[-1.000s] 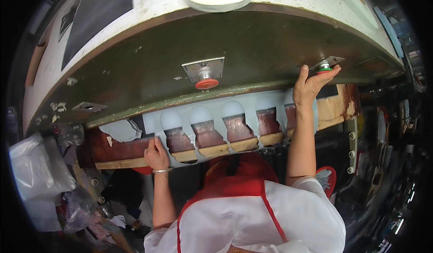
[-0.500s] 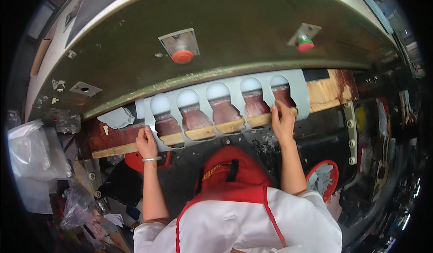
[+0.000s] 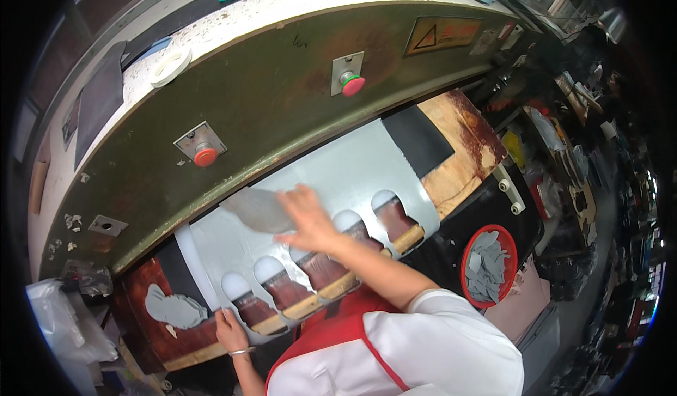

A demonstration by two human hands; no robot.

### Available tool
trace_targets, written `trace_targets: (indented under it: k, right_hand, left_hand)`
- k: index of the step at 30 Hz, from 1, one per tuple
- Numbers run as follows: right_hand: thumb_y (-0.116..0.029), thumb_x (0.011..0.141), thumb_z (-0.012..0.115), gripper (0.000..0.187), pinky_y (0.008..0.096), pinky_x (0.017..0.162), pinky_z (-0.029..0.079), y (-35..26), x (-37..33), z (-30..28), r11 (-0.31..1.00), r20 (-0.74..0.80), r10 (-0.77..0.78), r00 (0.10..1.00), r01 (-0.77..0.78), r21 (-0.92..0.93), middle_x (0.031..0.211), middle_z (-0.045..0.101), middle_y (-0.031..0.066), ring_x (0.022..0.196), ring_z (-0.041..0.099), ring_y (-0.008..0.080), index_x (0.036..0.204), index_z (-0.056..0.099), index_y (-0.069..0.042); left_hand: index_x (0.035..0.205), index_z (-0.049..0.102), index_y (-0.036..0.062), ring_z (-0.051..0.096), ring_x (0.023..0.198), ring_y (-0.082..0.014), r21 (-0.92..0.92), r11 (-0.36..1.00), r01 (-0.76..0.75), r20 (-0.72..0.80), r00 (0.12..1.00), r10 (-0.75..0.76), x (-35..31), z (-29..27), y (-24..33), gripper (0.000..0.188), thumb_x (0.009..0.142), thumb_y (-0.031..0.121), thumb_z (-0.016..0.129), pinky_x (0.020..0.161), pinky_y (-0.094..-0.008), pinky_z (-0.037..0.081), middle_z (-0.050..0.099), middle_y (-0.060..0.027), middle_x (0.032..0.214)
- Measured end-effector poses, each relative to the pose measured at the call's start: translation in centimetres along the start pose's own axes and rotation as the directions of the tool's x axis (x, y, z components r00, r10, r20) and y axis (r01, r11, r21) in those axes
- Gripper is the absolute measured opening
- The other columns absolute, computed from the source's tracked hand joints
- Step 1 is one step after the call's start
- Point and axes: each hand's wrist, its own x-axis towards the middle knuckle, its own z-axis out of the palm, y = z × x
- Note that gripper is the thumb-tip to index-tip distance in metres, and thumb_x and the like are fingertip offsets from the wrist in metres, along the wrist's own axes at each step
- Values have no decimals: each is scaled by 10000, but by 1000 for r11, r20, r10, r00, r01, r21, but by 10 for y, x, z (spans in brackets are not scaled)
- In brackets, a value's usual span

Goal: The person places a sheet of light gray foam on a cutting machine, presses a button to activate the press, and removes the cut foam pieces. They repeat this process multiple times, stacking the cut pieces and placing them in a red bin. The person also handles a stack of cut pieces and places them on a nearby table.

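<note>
A glossy light grey sheet [image 3: 331,162] lies across the press bed, with a row of rounded cutouts along its near edge. My left hand [image 3: 230,331] pinches the sheet's near left corner, fingers closed. Over the middle of the sheet, my right hand [image 3: 308,221] is stretched to the left, holding a flat grey piece [image 3: 255,210] at its fingers. Motion blurs that piece, so its exact outline cannot be told. Several rounded grey cut pieces [image 3: 174,307] lie in a pile left of the sheet.
Red push button [image 3: 205,156] and pink button with a green ring [image 3: 351,83] sit on the green machine front [image 3: 275,107]. A red bin [image 3: 464,272] of grey scraps stands at the right. Black sheet [image 3: 416,138] and wooden board [image 3: 458,156] lie on the bed's right; plastic bags [image 3: 60,325] hang left.
My right hand has let go of the sheet's right side and moved left over it with a grey piece. More uncut sheet now shows beyond the cutouts. The view has turned right.
</note>
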Motion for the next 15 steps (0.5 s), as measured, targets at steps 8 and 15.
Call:
trace_targets:
  k: [8, 15]
  right_hand:
    - [-235, 575, 860, 765, 429, 856, 506, -34, -40, 10, 918, -26, 337, 941, -322, 229, 1158, 553, 211, 1129, 524, 361, 1233, 505, -71]
    - [-171, 561, 891, 762, 345, 923, 462, -2, -51, -65, 842, -36, 408, 912, -361, 401, 1132, 562, 121, 1059, 559, 238, 1190, 475, -63]
  left_hand:
    - [813, 544, 43, 536, 579, -402, -1, 1000, 2, -19, 1000, -2, -69, -8, -8, 316, 964, 310, 468, 529, -458, 389, 535, -198, 632]
    - [799, 549, 37, 527, 550, -377, -104, 995, -8, 27, 1000, 10, -81, -5, -27, 280, 962, 256, 486, 504, -430, 385, 531, -191, 616]
